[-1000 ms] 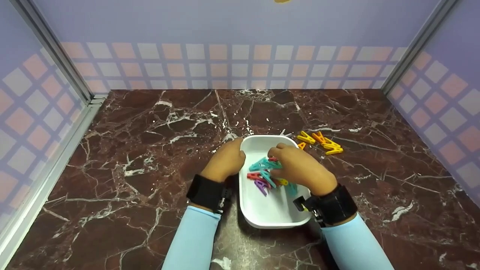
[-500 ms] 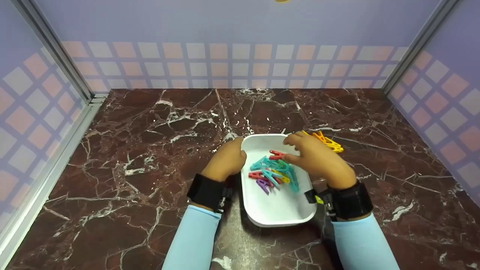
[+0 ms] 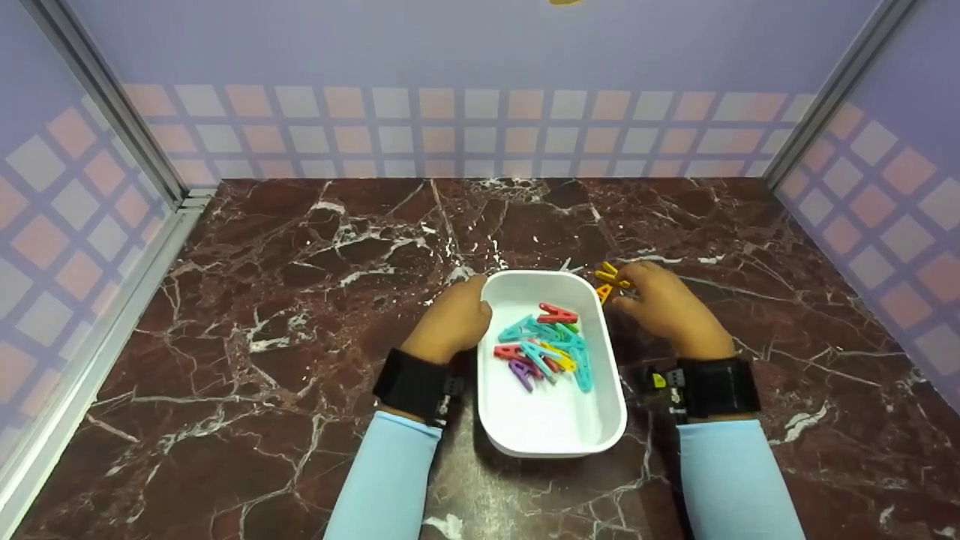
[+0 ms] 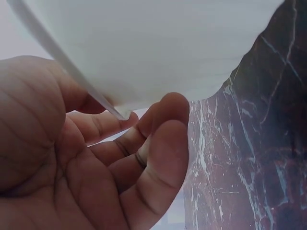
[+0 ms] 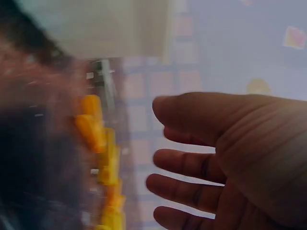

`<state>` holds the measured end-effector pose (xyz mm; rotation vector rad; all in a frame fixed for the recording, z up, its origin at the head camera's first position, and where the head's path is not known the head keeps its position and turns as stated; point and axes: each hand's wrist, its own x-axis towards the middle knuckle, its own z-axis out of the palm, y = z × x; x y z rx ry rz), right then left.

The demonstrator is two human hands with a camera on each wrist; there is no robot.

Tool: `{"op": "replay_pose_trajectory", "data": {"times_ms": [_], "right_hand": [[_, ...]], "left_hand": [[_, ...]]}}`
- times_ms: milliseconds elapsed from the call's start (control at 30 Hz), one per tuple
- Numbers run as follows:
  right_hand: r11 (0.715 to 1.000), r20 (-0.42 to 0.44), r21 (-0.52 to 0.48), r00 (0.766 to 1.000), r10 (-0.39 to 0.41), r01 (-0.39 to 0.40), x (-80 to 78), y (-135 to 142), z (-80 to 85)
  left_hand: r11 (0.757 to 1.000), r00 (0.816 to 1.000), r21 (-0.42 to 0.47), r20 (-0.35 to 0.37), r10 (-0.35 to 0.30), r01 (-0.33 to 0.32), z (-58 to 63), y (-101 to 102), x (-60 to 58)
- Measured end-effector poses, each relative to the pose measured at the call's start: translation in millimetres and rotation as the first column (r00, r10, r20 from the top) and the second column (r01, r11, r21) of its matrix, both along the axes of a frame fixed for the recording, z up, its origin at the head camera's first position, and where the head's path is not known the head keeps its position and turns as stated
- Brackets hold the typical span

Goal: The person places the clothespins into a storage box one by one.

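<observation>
My left hand (image 3: 450, 319) grips the left rim of a white plastic tub (image 3: 551, 420); the left wrist view shows the thumb over the rim and the fingers curled on the outside. Inside the tub lies a pile of small clothespins, among them a red clothespin (image 3: 557, 318), a purple clothespin (image 3: 520, 373) and several turquoise ones. Right of the tub, my right hand (image 3: 671, 307) hovers over yellow and orange clothespins (image 3: 611, 276), partly covering them in the head view. In the right wrist view its fingers are extended, holding nothing, apart from the blurred yellow clothespins (image 5: 110, 163).
The tub stands on a dark red marbled tabletop (image 3: 300, 300) with white veins. A tiled back wall (image 3: 480, 127) and side panels enclose the table. White specks (image 3: 457, 251) are scattered behind the tub.
My right hand has moved out of the tub, rightward over its rim, to the yellow and orange clothespins. A red clothespin now lies on top of the pile. My left hand stays on the rim.
</observation>
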<state>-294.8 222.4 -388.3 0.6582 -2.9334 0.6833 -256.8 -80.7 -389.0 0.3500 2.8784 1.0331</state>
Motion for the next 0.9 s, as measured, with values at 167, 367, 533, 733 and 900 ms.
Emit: {"op": "replay_pose_trajectory", "data": {"times_ms": [167,367,533,733,900], "right_hand": [[0.998,-0.018,0.006,0.998,0.067,-0.067,-9.4,-8.6,-24.8],[0.995,-0.004,0.043,0.996,0.087,-0.087,-14.1,-17.0,-43.2],[0.998,0.041,0.048,0.998,0.049,-0.051,-13.6,-14.3,-42.0],[0.996,0.143,0.075,0.989,0.040,-0.052,-10.6,-8.5,-32.1],[0.993,0.234,0.115,0.972,-0.014,-0.014,-6.9,-6.6,-21.4]], "left_hand": [[1.000,1.000,-0.007,-0.008,-0.010,0.010,-0.4,-0.4,-0.5],[1.000,1.000,-0.013,-0.008,-0.015,0.014,0.0,-0.9,0.6],[1.000,1.000,-0.009,-0.004,-0.013,0.013,0.4,-1.2,0.4],[1.000,1.000,-0.006,-0.010,-0.012,0.012,0.1,-0.5,0.1],[1.000,1.000,0.000,-0.016,-0.012,0.012,-0.5,0.0,-0.3]]}}
